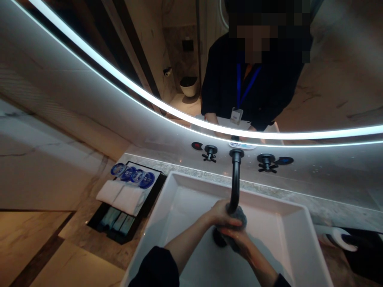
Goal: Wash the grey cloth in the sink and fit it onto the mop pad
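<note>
A bunched grey cloth (pixel 240 216) is at the lower end of the black faucet (pixel 235 179), over the white rectangular sink (pixel 182 199). My left hand (pixel 222 213) is closed on the cloth from the left, right by the spout's mouth. Just below it, my right hand (pixel 237 237) has its fingers pressed to the cloth's underside; more dark grey material shows along the palm. Both hands are inside the basin, above the black drain (pixel 219 238). Whether water is running is hidden by the hands and cloth.
Black cross handles, left (pixel 210 153) and right (pixel 267 163), flank the faucet below the lit mirror (pixel 143 93). Left of the sink, a black tray (pixel 161 179) holds folded white towels (pixel 121 196), blue-labelled round lids (pixel 138 176) and small packets (pixel 115 220). A white rounded object (pixel 341 238) lies at right.
</note>
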`<state>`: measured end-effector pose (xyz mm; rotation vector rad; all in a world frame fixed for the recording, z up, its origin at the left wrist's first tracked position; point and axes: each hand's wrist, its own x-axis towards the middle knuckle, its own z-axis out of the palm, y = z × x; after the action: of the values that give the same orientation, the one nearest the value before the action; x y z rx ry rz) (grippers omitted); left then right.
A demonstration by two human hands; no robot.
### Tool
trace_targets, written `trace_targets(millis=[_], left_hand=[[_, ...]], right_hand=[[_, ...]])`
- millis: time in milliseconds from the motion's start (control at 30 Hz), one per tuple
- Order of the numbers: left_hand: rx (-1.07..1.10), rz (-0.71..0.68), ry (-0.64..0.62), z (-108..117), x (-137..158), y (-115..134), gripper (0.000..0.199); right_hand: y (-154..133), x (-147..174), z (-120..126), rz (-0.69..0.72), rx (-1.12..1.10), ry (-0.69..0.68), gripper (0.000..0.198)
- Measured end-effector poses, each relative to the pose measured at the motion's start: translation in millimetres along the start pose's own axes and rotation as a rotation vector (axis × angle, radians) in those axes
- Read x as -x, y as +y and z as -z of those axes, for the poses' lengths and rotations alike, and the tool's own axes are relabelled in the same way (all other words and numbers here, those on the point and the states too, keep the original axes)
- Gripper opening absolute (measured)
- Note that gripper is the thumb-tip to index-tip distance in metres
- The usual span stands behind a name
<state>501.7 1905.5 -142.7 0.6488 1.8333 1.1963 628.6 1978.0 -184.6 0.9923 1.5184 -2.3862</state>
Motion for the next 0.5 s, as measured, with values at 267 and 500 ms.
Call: trace_targets(millis=[267,500], left_hand=[[0.007,0.142,0.232,-23,7,2,0.036],[-0.186,0.206,0.307,-27,7,7,0.018]], right_hand=[[10,-11,9,0.238,0.211,0.062,0.058],[32,-28,18,0.341,0.430,0.055,0.046]])
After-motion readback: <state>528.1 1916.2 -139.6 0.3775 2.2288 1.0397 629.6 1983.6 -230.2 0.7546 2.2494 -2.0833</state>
